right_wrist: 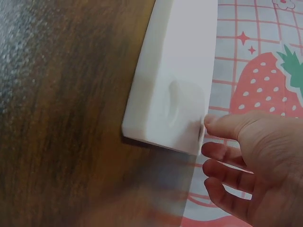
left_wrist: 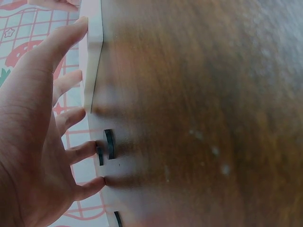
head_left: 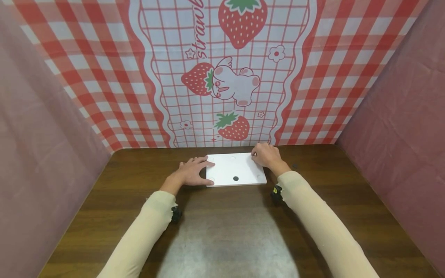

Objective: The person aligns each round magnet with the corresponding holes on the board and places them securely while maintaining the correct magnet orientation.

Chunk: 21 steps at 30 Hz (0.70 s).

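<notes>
A white rectangular board [head_left: 240,168] with shallow round recesses lies near the back of the table; one black disc [head_left: 236,178] sits in its front middle recess. My left hand [head_left: 192,172] spreads over the board's left end, thumb and forefinger touching it. In the left wrist view, its other fingers reach toward the tabletop beside dark discs [left_wrist: 109,144]. At the far right corner of the board, my right hand [head_left: 267,155] has curled fingers, thumb and forefinger pinching a small dark piece that looks like another black disc, mostly hidden. A round recess [right_wrist: 182,104] shows close to that thumb.
Another dark disc [head_left: 294,166] lies on the brown wooden table [head_left: 229,231], right of the board. Behind the table's far edge hangs a strawberry-print cloth [head_left: 222,127]. Pink cloths [head_left: 399,116] stand along both sides.
</notes>
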{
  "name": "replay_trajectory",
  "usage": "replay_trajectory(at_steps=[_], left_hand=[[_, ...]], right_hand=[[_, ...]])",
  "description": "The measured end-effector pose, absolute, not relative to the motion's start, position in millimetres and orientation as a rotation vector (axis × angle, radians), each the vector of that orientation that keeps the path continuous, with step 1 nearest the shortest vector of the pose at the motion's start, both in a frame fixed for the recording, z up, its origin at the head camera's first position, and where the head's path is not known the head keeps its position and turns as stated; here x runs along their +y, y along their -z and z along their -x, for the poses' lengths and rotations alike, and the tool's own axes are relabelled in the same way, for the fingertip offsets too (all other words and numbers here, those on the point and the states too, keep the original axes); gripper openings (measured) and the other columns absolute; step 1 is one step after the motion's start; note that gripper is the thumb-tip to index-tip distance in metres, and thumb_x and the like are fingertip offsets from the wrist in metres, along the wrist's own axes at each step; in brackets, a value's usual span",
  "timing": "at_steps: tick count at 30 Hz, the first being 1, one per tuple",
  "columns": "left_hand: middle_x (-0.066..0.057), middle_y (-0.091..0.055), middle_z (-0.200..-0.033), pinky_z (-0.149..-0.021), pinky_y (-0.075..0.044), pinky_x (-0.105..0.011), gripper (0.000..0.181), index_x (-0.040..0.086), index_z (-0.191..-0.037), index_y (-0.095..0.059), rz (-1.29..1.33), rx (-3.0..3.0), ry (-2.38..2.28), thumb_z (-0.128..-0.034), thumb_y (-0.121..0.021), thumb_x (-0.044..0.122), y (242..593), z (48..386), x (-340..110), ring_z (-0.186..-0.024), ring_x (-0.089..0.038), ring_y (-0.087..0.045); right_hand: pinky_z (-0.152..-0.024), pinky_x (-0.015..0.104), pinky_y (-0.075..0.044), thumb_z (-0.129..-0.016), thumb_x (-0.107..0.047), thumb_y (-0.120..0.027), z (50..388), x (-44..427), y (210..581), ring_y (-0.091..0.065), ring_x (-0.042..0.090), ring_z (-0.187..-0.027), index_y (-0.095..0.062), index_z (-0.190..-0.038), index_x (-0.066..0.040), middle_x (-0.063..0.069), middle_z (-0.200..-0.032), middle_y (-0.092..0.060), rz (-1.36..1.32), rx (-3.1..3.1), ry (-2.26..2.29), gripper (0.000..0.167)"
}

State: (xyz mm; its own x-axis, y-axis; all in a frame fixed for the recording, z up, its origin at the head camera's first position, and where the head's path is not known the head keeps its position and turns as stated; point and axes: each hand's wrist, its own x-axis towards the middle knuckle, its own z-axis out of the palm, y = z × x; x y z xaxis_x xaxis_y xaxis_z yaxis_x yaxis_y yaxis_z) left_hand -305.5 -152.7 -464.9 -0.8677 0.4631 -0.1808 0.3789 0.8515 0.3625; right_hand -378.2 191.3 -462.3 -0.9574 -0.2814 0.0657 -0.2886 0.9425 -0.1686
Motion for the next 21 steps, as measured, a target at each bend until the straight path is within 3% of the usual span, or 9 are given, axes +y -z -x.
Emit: replay_trajectory(at_steps=[7, 21], left_hand=[[-0.009, -0.023, -0.191, -0.13, -0.017, -0.09, 0.086, 0.032, -0.172, -0.046, -0.636, 2.765, -0.454, -0.0985, -0.074, 0.068, 464, 306, -152, -0.175, -0.054, -0.021], [-0.009, -0.023, -0.191, -0.131, -0.017, -0.09, 0.086, 0.032, -0.172, -0.047, -0.634, 2.762, -0.459, -0.0986, -0.074, 0.067, 463, 305, -152, -0.175, -0.054, -0.021]], right_hand=[[-0.089, 0.058, -0.067, -0.104, -0.021, -0.077, 362, 182, 444, -0.081, 0.043, -0.113, -0.088, -0.123, -0.012, 0.015, -0.13, -0.085, -0.434, -3.036, -0.274, 0.024], [-0.09, 0.058, -0.066, -0.104, -0.021, -0.078, 355, 188, 447, -0.08, 0.038, -0.112, -0.087, -0.125, -0.012, 0.016, -0.13, -0.085, -0.425, -3.033, -0.288, 0.025]])
